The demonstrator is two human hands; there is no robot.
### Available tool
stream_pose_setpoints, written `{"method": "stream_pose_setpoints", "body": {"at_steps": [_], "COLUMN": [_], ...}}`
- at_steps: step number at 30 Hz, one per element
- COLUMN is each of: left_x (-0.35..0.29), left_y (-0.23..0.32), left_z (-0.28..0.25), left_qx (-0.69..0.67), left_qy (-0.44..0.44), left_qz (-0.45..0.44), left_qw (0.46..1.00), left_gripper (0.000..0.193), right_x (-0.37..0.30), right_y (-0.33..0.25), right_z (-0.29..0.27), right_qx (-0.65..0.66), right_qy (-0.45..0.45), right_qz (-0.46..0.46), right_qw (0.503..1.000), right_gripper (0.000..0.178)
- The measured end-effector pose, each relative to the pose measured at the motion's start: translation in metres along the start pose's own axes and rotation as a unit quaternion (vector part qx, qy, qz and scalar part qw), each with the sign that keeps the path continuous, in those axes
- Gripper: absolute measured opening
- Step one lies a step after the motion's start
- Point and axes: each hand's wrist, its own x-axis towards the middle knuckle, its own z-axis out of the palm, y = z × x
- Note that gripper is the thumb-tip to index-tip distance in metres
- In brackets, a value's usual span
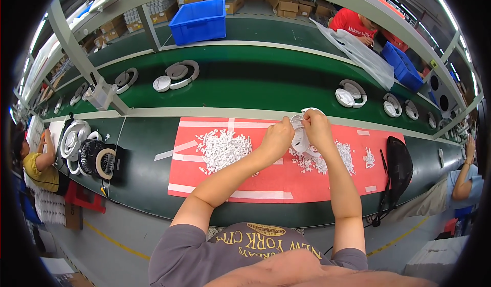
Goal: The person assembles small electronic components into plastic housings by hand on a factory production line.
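Observation:
Above the far part of a red mat (266, 182), I hold a white headphone (300, 142) between my two hands. My left hand (277, 138) is closed on its left side, with fingers pinched at the upper edge. My right hand (318, 130) grips the other side, fingertips close to the left ones. Part of the headphone is hidden behind my fingers. Beneath my hands and to the right lies a loose pile of small white plastic parts (346, 158). A larger heap of white parts (223, 152) spreads over the mat's left side.
Across the green conveyor belt (266, 77) sit several headphones (176, 76). A blue bin (198, 23) stands beyond it. White headphones (75, 141) and a black ribbed object (92, 156) rest at left. A glossy black object (399, 167) lies right. Other people work left, right and opposite.

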Motion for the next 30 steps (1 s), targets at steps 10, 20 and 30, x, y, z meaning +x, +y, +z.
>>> {"method": "stream_pose_setpoints", "body": {"at_steps": [10, 20, 30], "left_x": [0.01, 0.063, 0.147], "left_y": [-0.004, -0.046, -0.157], "left_z": [0.01, 0.018, 0.097], "left_qx": [-0.075, -0.334, -0.331], "left_qy": [0.019, -0.053, 0.006], "left_qz": [-0.03, -0.25, -0.44], "left_qw": [0.997, 0.907, 0.834], "left_gripper": [0.017, 0.021, 0.024], "right_x": [0.029, 0.02, -0.08], "right_y": [0.004, 0.001, -0.037], "right_z": [-0.025, -0.012, 0.092], "right_qx": [-0.081, -0.105, 0.005], "right_qy": [-0.187, 0.109, 0.047], "right_qz": [-0.11, -0.136, -0.146], "right_qw": [0.973, 0.979, 0.988], "right_gripper": [0.008, 0.03, 0.026]}}
